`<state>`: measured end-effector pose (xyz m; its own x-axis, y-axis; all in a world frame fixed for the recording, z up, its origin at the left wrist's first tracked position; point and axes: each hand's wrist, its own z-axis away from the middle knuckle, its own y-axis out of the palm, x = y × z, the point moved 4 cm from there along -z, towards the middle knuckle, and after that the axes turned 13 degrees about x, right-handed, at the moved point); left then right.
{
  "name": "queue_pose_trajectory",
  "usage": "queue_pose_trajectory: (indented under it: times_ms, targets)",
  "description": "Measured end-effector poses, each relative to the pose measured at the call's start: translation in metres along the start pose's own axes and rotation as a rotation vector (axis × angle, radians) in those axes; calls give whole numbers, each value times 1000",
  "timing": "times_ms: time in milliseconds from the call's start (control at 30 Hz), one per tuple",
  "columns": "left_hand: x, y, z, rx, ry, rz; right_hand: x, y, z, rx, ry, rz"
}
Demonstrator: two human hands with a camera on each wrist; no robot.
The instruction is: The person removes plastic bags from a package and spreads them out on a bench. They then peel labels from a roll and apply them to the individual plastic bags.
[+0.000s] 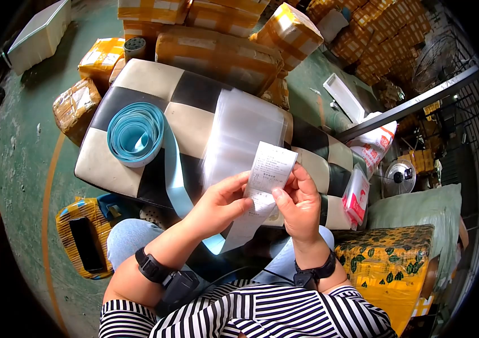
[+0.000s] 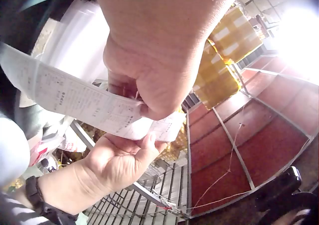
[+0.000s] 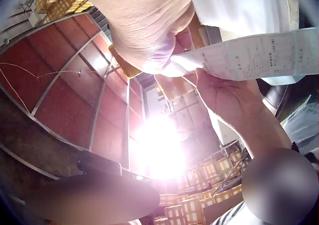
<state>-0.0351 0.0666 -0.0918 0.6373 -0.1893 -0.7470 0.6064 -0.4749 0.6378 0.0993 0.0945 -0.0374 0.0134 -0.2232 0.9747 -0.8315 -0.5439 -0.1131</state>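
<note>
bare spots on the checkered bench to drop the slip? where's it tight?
Free: the checkered bench left end, outside the blue liner roll, and its right squares past the clear bag stack. Tight: the middle, where both hands, left hand and right hand, pinch the printed slip, and behind, taped parcels crowd the edge.

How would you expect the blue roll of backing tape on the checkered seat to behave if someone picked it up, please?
The blue roll is loosely coiled thin strip, so it would probably be light and floppy and sag out of round. Its free tail trails over the checkered seat edge, so it would likely unwind and drag. The surface looks glossy, perhaps slippery.
</note>
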Motion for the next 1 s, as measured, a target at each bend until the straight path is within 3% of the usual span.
queue_pose_trajectory:
  times_ms: [467,600,700,1000]
  targets:
    - [4,-4,-3,-83,-9,13,6,-5,-2,-63,11,100]
    - [7,-9,-3,-129,-10,102,30,-7,-6,-100,-324,790]
    - [8,-9,-3,-118,0,148,40,9,-17,160,-281,1063]
    - [9,-6,-1,-84,7,-81,25,16,-19,176,-232,972]
